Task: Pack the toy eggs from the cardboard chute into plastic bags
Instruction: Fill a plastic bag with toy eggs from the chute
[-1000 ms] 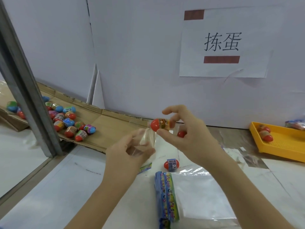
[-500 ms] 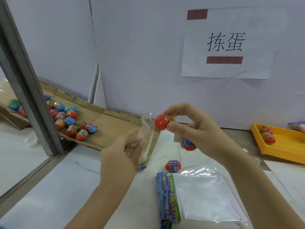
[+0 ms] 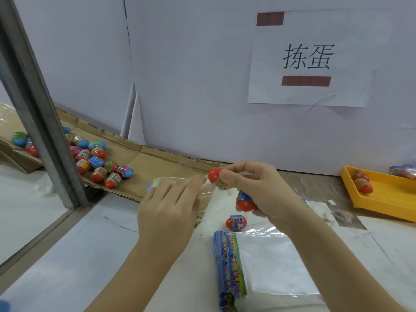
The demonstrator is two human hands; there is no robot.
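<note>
My left hand (image 3: 167, 208) holds a clear plastic bag (image 3: 203, 194) above the table, its mouth turned toward my right hand. My right hand (image 3: 258, 190) pinches a red-topped toy egg (image 3: 217, 177) between thumb and forefinger right at the bag's mouth. A second egg (image 3: 245, 202), blue and red, sits tucked under that hand's lower fingers. One more red egg (image 3: 236, 222) lies on the table below. Several colourful eggs (image 3: 101, 165) rest on the cardboard chute (image 3: 153, 163) at the left.
A stack of flat bags with colourful headers (image 3: 229, 264) lies near me. A yellow tray (image 3: 387, 199) with packed eggs stands at the right. A slanted metal post (image 3: 42, 122) crosses the left. A white wall with a paper sign (image 3: 308, 59) closes the back.
My right hand has brought the red-topped egg lower and left, up to the bag's mouth. My left hand has turned the bag more level toward it.
</note>
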